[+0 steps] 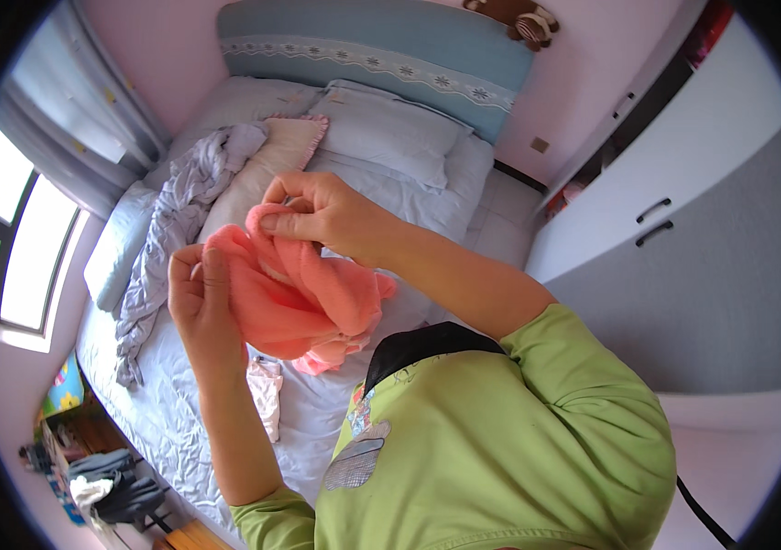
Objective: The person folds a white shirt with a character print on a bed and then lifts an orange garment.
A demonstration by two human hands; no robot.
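Both of my hands hold a coral-pink fleecy garment (280,302) up above the bed. My left hand (201,282) pinches its left edge between thumb and fingers. At the top edge, my right hand (315,213) grips a fold the same way. The cloth hangs bunched below my fingers, so its full shape is hidden. Under it shows a paler pink piece of cloth (328,354); I cannot tell whether the two are joined. A small whitish-pink folded garment (265,395) lies on the bed sheet (177,426) beside my left forearm.
Grey pillows (390,130) rest against the blue headboard (370,48). A crumpled grey cover (177,199) and a frilled beige pillow (280,144) lie on the bed's left. The window (19,234) is on the left, a grey-and-white wardrobe (692,289) on the right. Dark clothes (122,481) sit lower left.
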